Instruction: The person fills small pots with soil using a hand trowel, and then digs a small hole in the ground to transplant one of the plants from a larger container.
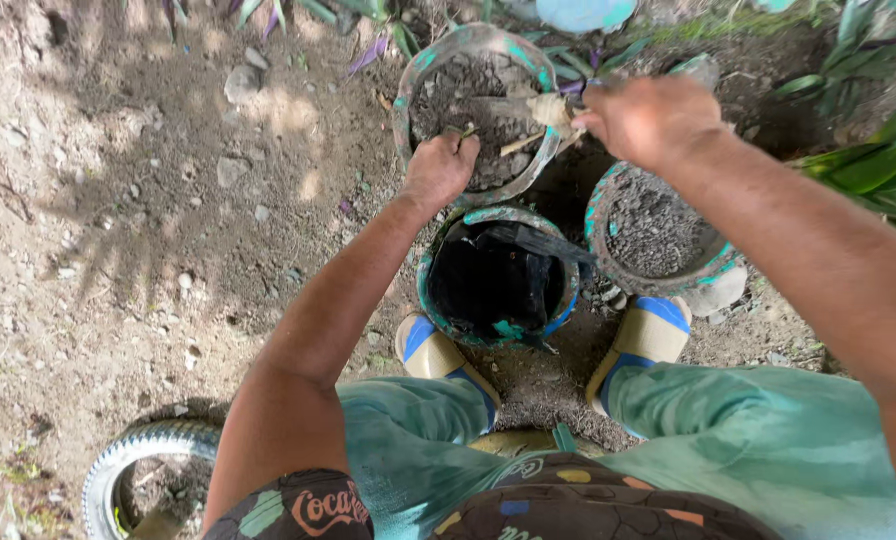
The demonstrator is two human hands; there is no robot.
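left hand (438, 168) curling shut on the soil in the far pot (476, 110), right hand (648, 118) pinching a pale root clump (550, 108) over that pot's rim, empty dark-lined pot (498, 275) sitting between the feet, soil-filled pot (653, 228) just right of it, old tyre (138, 470) lying well back left

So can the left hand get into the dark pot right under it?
Probably yes. The left hand rests on the soil pot's near rim, just above the dark pot, whose mouth is open, with only a black bag lining it.
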